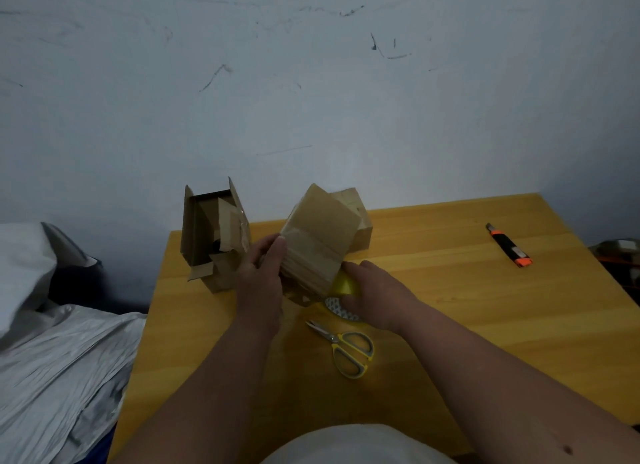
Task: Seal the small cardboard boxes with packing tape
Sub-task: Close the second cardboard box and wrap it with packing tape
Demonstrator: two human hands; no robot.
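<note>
The left hand (261, 280) grips the left side of the tilted cardboard box (320, 236) at the table (450, 325) centre. The right hand (375, 293) curls around the yellow tape roll (344, 285), touching the box's near-right edge. Scissors (346, 347) lie nearer.

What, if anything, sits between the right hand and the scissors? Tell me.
Nothing visible blocks it. The right hand grips the tape roll against the held box, and the scissors lie on the bare table just below that hand, in the open. The left hand steadies the box.
</note>
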